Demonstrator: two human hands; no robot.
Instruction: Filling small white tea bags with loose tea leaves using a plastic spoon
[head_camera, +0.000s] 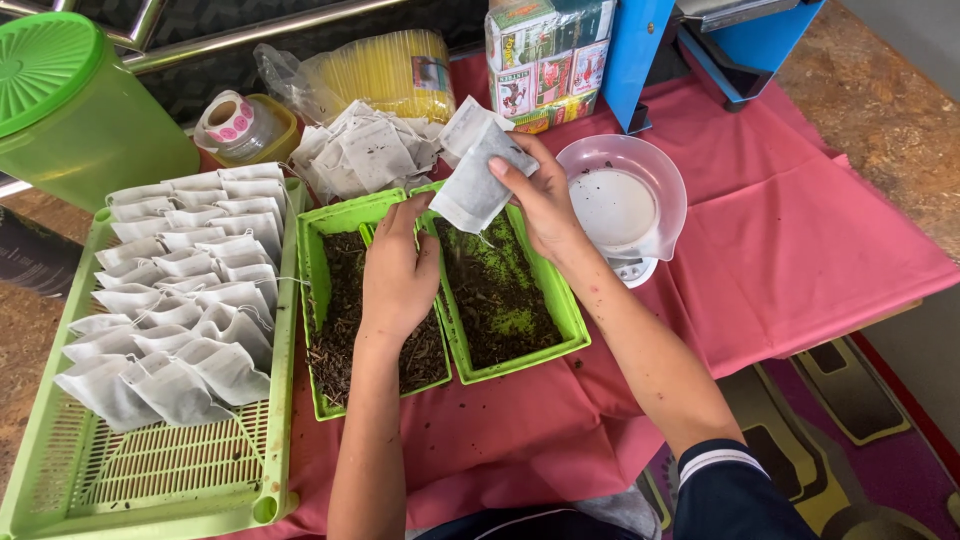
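My right hand (543, 196) holds a white filter pouch (477, 184) up over the right green tray (520, 365), which is filled with dark, greenish dried leaves. My left hand (397, 275) rests palm down over the left green tray (312, 268) of dark dried leaves, fingers near the divide between both trays; what it grips, if anything, is hidden. A loose pile of empty white pouches (368, 150) lies just behind the trays.
A large green slotted basket (150, 475) at left holds rows of filled white pouches. Behind are a green lidded jar (70, 100), a tape roll (230, 120), yellow bags (385, 68), stacked boxes (545, 60). A white bowl on a scale (625, 200) sits right, on pink cloth (800, 240).
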